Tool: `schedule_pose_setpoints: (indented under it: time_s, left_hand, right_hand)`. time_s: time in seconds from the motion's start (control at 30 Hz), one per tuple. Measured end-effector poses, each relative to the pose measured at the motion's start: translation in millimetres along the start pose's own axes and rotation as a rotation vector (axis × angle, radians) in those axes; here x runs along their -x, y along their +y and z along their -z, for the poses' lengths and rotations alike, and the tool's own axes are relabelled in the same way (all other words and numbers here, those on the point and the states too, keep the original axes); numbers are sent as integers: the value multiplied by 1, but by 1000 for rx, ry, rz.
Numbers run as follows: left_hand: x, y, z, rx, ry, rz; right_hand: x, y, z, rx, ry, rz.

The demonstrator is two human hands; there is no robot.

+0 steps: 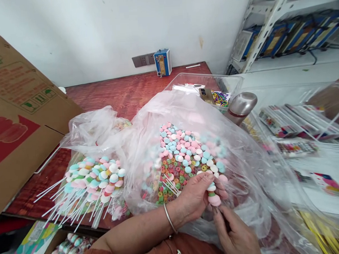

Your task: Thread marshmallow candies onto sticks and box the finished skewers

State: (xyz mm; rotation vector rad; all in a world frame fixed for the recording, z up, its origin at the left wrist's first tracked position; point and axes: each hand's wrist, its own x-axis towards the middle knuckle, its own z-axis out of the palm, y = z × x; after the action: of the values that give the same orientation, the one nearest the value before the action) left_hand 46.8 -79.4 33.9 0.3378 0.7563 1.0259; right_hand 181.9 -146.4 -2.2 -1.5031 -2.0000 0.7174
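Observation:
My left hand point(197, 195) is closed around a candy skewer point(214, 200) of pink, white and blue marshmallow pieces with a green ring among them. At the skewer's lower end, the fingertips of my right hand point(237, 232) are pinched together; the stick itself is hidden there. Beneath both hands spreads a large clear plastic bag point(168, 104), opened out. It holds loose pink, blue and white marshmallows point(184, 141) and sugared gummy rings point(174, 170). A few white sticks point(171, 186) jut out beside my left wrist; whether the hand holds them I cannot tell.
Many finished candy skewers point(95, 179) lie piled at left, sticks toward me. A cardboard box point(22, 96) stands at far left. A steel flask point(241, 105), a clear bin point(178, 79) and a blue device point(163, 63) are behind. Packaged goods point(298, 123) lie at right.

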Motion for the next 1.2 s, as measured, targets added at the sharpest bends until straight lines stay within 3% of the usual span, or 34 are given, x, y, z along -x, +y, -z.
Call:
schedule_pose_setpoints:
  time_s: [0.33, 0.53, 0.67, 0.77, 0.9, 1.0, 1.1, 1.2]
  left_hand:
    - [2, -2, 5, 51, 77, -21]
    - [10, -4, 7, 43, 63, -144]
    - [20, 5, 23, -84, 104, -207]
    - [29, 22, 45, -394, 216, -329]
    - [36, 49, 76, -1330, 391, -650]
    - [35, 57, 87, -1857, 408, -674]
    - [33, 52, 89, -2065, 462, -655]
    - [32, 48, 90, -2119, 448, -693]
  right_hand:
    - [20, 25, -1, -2, -169, -42]
    - [-14, -8, -9, -15, -155, -17]
    - [-34, -23, -14, -67, -163, 35]
    - [-43, -25, -11, 36, -149, 53]
    - [-52, -28, -4, 346, -183, 69]
    - [-61, -35, -1, 508, -249, 75]
    - [-71, -44, 0, 607, -300, 66]
    - [-83, -47, 3, 636, -333, 93]
